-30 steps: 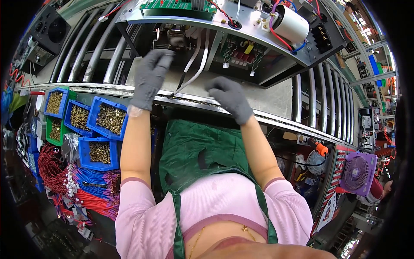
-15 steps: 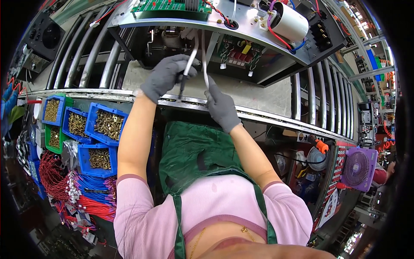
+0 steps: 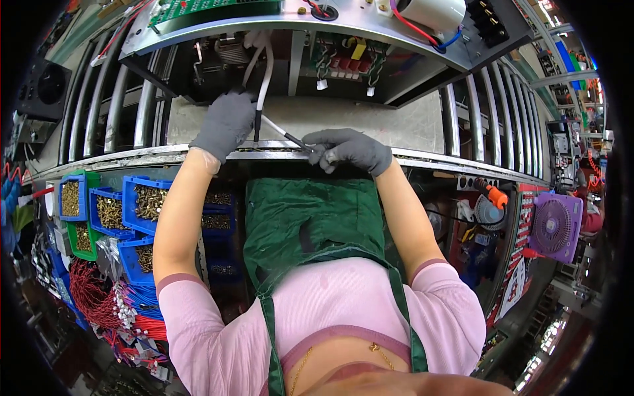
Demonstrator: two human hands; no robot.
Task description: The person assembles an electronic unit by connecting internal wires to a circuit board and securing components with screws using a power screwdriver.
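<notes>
Even, fairly bright indoor light; no single source in view. Black vignette rings the fisheye picture. Strong barrel distortion: the conveyor rollers (image 3: 125, 109) and the metal rail (image 3: 422, 158) bow toward the rim. Centre sharp; gloved left hand (image 3: 224, 125) and right hand (image 3: 350, 150) crisp, no motion blur. The open chassis (image 3: 304, 63) is dim inside, shaded by its top plate. Mild glare on that plate and the rollers. Dark, murky corners near left and near right; far right edge smeared.
</notes>
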